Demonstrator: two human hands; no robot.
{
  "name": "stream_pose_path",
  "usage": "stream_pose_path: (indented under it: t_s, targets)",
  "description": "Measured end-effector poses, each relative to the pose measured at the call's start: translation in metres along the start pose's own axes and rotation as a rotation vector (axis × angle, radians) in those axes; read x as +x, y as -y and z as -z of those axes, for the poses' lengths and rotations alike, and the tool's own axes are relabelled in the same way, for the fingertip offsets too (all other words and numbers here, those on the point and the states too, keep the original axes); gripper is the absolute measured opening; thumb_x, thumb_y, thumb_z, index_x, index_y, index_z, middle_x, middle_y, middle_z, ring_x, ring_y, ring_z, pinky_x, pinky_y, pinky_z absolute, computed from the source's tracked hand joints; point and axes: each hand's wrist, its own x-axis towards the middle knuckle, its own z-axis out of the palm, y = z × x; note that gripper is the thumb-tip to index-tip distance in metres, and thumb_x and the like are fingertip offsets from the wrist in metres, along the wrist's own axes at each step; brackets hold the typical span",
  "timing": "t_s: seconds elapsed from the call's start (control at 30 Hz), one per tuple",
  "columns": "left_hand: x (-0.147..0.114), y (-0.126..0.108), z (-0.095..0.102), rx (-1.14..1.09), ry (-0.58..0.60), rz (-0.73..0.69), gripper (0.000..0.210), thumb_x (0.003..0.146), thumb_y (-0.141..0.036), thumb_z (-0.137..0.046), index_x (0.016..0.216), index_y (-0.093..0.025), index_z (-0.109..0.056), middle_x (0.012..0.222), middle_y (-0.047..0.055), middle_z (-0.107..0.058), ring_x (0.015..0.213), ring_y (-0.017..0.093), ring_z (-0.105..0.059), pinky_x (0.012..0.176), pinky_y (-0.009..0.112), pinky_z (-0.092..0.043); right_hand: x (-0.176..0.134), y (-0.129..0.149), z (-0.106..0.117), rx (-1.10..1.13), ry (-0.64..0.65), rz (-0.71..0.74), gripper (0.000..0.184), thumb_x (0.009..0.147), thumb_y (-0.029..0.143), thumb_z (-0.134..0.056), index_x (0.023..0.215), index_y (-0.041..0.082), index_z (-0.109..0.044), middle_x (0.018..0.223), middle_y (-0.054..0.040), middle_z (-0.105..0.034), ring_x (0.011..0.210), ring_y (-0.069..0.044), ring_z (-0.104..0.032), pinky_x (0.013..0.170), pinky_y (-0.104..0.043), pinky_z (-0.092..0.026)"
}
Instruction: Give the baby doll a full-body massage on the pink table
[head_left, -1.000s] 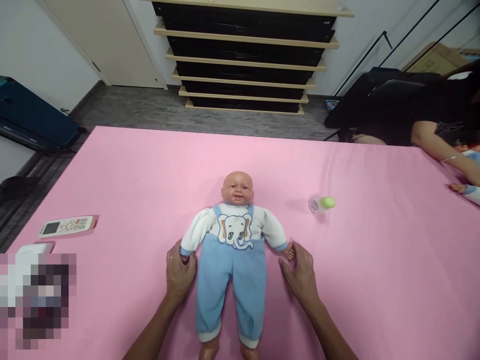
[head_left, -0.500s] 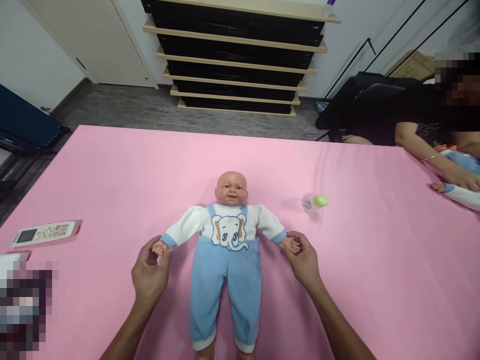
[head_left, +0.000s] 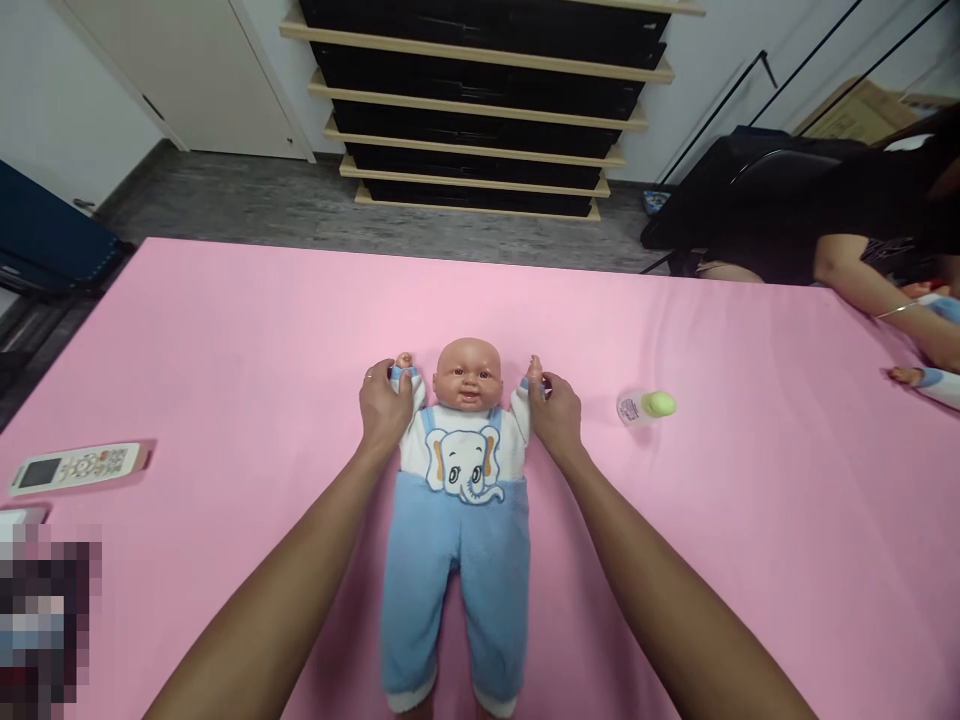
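Observation:
A baby doll [head_left: 455, 520] lies face up on the pink-covered table [head_left: 247, 330], its head away from me. It wears blue trousers with straps, an elephant patch and a white top. My left hand [head_left: 385, 402] is closed around the doll's arm at the left, near the blue cuff. At the right, my right hand [head_left: 556, 405] grips the doll's other arm by the wrist. Both doll arms are bent up beside its head, with the small hands showing above my fingers. The doll's feet are cut off by the lower edge of the view.
A small bottle with a green cap [head_left: 646, 407] lies right of the doll. A white remote control [head_left: 79, 468] rests at the left. Another person's arm [head_left: 870, 280] touches a second doll at the right edge. Behind the table stands a rack of black drawers [head_left: 480, 110].
Both my hands have moved up and inward with the doll's arms, from spread out at its sides to raised beside its head. The view has shifted slightly.

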Motion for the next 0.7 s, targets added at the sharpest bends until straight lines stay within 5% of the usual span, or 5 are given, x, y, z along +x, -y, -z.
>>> stream_pose_path:
  t_s: [0.2,0.43,0.57,0.7]
  targets:
    - [0.004,0.002,-0.017,0.114,0.034,-0.006,0.028,0.09,-0.037,-0.046,0.104,-0.016,-0.059,0.101,0.013,-0.063,0.097,0.028,-0.056,0.083,0.04,-0.044,0.002,-0.007,-0.016,-0.15,0.044,-0.005,0.049,0.09,0.057,-0.037,0.087,0.016,-0.064,0.088,-0.0127,-0.066,0.08,-0.022,-0.056,0.07,-0.031,-0.037]
    - [0.011,-0.007,-0.016,0.109,0.111,0.031,0.032,0.084,-0.035,-0.052,0.108,-0.015,-0.061,0.101,0.014,-0.066,0.096,0.029,-0.06,0.083,0.039,-0.045,0.016,0.006,-0.014,-0.169,0.154,-0.146,0.032,0.077,0.046,-0.058,0.078,0.015,-0.065,0.078,-0.013,-0.066,0.07,-0.022,-0.057,0.062,-0.031,-0.037]
    - [0.012,-0.013,0.018,-0.012,0.084,0.125,0.035,0.081,-0.034,-0.057,0.111,-0.017,-0.061,0.103,0.009,-0.068,0.092,0.025,-0.062,0.082,0.035,-0.047,0.006,0.014,0.016,-0.046,0.167,-0.155,0.029,0.077,0.044,-0.06,0.08,0.016,-0.067,0.07,-0.0061,-0.067,0.062,-0.018,-0.057,0.058,-0.029,-0.04]
    - [-0.03,-0.006,0.072,-0.169,0.068,0.103,0.034,0.081,-0.038,-0.059,0.112,-0.025,-0.062,0.107,0.002,-0.068,0.094,0.02,-0.063,0.082,0.032,-0.048,-0.05,0.01,0.053,0.429,0.1,-0.114,0.045,0.076,0.041,-0.067,0.116,0.02,-0.063,0.107,-0.005,-0.069,0.094,-0.021,-0.065,0.082,-0.033,-0.052]
